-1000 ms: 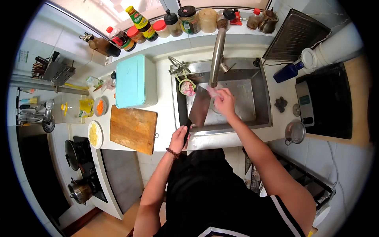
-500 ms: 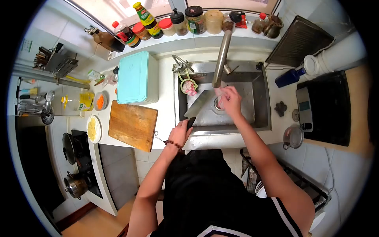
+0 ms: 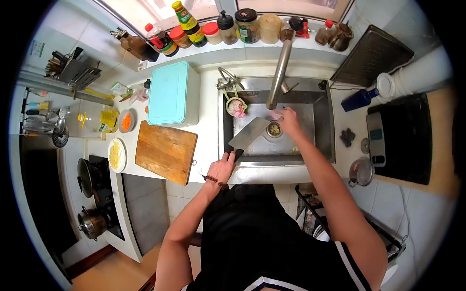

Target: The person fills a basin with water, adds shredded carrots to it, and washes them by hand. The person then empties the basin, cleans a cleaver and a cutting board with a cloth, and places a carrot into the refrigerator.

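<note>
My left hand [image 3: 222, 169] is wrapped round the black handle of a cleaver [image 3: 251, 133] at the sink's front left edge. The wide blade slants up and to the right over the steel sink [image 3: 310, 109]. Just below the faucet [image 3: 280, 75], my right hand [image 3: 290, 122] has its fingers closed on a small pinkish thing [image 3: 275, 115], maybe a cloth; its kind is unclear. That hand is close to the blade's far end, apart from it. Beneath them lies the drain [image 3: 274, 129] with pale yellowish scraps in it.
A green-rimmed strainer [image 3: 237, 106] with pink and white contents hangs at the sink's left. Left of the sink are a wooden cutting board [image 3: 166, 153], a turquoise-lidded box [image 3: 168, 93], a bowl of orange pieces [image 3: 126, 121] and a plate of yellow shreds [image 3: 116, 155]. Jars line the sill.
My right hand has drawn slightly away from under the faucet, to the right and down, uncovering the drain. The cleaver blade shows flatter and broader. The whole view has shifted slightly.
</note>
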### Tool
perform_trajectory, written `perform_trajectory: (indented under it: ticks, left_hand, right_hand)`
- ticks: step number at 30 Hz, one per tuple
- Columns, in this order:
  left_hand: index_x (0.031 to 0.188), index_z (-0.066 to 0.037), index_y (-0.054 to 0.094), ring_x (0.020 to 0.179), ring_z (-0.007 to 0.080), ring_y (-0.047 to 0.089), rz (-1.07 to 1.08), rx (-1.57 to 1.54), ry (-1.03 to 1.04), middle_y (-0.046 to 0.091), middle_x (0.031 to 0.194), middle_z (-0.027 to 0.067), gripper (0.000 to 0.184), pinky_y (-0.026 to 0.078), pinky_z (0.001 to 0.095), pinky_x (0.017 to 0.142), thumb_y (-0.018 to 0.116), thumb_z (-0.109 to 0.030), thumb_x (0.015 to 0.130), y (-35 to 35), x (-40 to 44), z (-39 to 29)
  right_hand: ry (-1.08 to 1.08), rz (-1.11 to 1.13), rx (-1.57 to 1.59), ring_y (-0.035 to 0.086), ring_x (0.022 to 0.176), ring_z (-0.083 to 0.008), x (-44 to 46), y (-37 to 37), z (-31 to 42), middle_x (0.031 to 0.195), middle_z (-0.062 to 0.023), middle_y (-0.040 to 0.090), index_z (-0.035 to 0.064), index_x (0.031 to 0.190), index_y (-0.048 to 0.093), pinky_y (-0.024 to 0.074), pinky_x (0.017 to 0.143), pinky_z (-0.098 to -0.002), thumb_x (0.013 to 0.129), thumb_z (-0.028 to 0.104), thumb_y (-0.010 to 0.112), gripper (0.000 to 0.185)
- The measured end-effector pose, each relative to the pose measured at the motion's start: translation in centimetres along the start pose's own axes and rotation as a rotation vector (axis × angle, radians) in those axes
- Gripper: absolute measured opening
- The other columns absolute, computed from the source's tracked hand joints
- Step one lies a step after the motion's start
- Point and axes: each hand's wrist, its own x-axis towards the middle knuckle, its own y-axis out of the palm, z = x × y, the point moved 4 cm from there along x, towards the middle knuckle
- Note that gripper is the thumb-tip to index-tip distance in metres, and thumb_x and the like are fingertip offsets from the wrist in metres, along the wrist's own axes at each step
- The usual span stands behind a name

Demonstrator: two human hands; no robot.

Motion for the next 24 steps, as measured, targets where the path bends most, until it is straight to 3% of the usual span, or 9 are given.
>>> perform_trajectory:
  ticks: [2, 4, 8, 12, 15, 17, 19, 22, 24]
  left_hand:
    - [0.125, -0.004, 0.050, 0.074, 0.0346, 0.071, -0.012, -0.019, -0.048, 0.061, 0.099, 0.0170, 0.034, 0.058, 0.0461, 0.060, 0.059, -0.022, 0.098, 0.0, 0.0, 0.3]
    - [0.125, -0.004, 0.050, 0.074, 0.0346, 0.071, 0.002, 0.006, -0.027, 0.061, 0.098, 0.0168, 0.033, 0.058, 0.0461, 0.059, 0.058, -0.021, 0.098, -0.4, 0.2, 0.4]
    - [0.126, -0.005, 0.050, 0.072, 0.0343, 0.071, 0.013, 0.071, 0.086, 0.062, 0.097, 0.0165, 0.031, 0.058, 0.0459, 0.058, 0.054, -0.018, 0.098, -0.4, -0.1, 0.2]
    - [0.129, -0.007, 0.050, 0.075, 0.0356, 0.070, 0.096, 0.077, 0.044, 0.062, 0.100, 0.0176, 0.036, 0.057, 0.0467, 0.061, 0.057, -0.029, 0.100, 0.9, -1.0, 1.8]
    - [0.127, -0.007, 0.050, 0.075, 0.0377, 0.071, 0.045, -0.014, -0.071, 0.064, 0.100, 0.0174, 0.032, 0.059, 0.0477, 0.062, 0.055, -0.021, 0.099, 0.7, -2.4, 2.5]
    - [0.125, -0.007, 0.053, 0.077, 0.0393, 0.071, 0.008, -0.085, -0.129, 0.064, 0.097, 0.0180, 0.030, 0.059, 0.0488, 0.063, 0.056, -0.022, 0.099, 0.1, -2.5, 2.2]
    - [0.122, -0.006, 0.055, 0.078, 0.0409, 0.071, -0.026, -0.141, -0.174, 0.065, 0.093, 0.0186, 0.029, 0.058, 0.0498, 0.064, 0.058, -0.024, 0.100, 0.6, -2.7, 2.6]
    - [0.118, -0.004, 0.058, 0.063, 0.0329, 0.067, -0.303, -0.524, -0.117, 0.064, 0.083, 0.0136, 0.028, 0.054, 0.0421, 0.055, 0.057, -0.028, 0.104, 1.5, -2.3, 3.4]
    - [0.116, -0.005, 0.059, 0.048, 0.0167, 0.055, 0.033, -1.401, -0.513, 0.059, 0.074, 0.0041, 0.027, 0.045, 0.0317, 0.045, 0.053, -0.030, 0.107, 2.4, -2.7, 3.5]
  right_hand:
    - [-0.231, -0.121, 0.432, 0.068, 0.090, -0.0322, -1.6, -2.9, 8.3, 0.095, -0.0140, 0.068, 0.0169, 0.112, 0.078, 0.0570, 0.085, -0.0415, 0.078, -0.008, 0.060, 0.046]
    - [-0.433, 0.070, 0.358, 0.067, 0.095, -0.0305, -4.2, -3.3, 14.9, 0.090, -0.0110, 0.065, 0.0158, 0.116, 0.077, 0.0575, 0.083, -0.0393, 0.077, -0.008, 0.063, 0.047]
    - [-0.388, 0.481, 0.257, 0.065, 0.101, -0.0304, -5.1, 2.0, 16.2, 0.096, -0.0109, 0.071, 0.0141, 0.109, 0.079, 0.0579, 0.079, -0.0390, 0.077, -0.003, 0.069, 0.037]
    - [0.133, 0.494, -0.143, 0.067, 0.096, -0.0348, 0.0, 4.0, 3.6, 0.110, -0.0177, 0.074, 0.0111, 0.097, 0.081, 0.0593, 0.077, -0.0430, 0.076, 0.008, 0.077, 0.022]
    - [0.262, 0.321, -0.139, 0.068, 0.092, -0.0350, 1.1, 1.2, 0.6, 0.108, -0.0174, 0.073, 0.0107, 0.103, 0.080, 0.0585, 0.079, -0.0412, 0.076, 0.005, 0.075, 0.028]
    - [-0.153, -0.006, 0.213, 0.068, 0.093, -0.0338, -0.9, -3.8, 8.0, 0.105, -0.0158, 0.070, 0.0109, 0.111, 0.078, 0.0566, 0.082, -0.0406, 0.076, 0.000, 0.072, 0.036]
    - [-0.391, -0.021, 0.312, 0.066, 0.094, -0.0319, -3.5, -2.6, 12.9, 0.102, -0.0130, 0.065, 0.0104, 0.114, 0.075, 0.0557, 0.084, -0.0394, 0.076, -0.007, 0.067, 0.042]
    - [-0.617, 0.049, 0.408, 0.066, 0.094, -0.0293, -7.1, -0.7, 18.1, 0.100, -0.0111, 0.063, 0.0097, 0.107, 0.074, 0.0559, 0.080, -0.0370, 0.074, -0.010, 0.067, 0.039]
    - [-0.456, 0.008, 0.454, 0.066, 0.092, -0.0297, -7.0, 1.7, 15.8, 0.099, -0.0125, 0.064, 0.0096, 0.102, 0.076, 0.0559, 0.079, -0.0378, 0.075, -0.010, 0.065, 0.035]
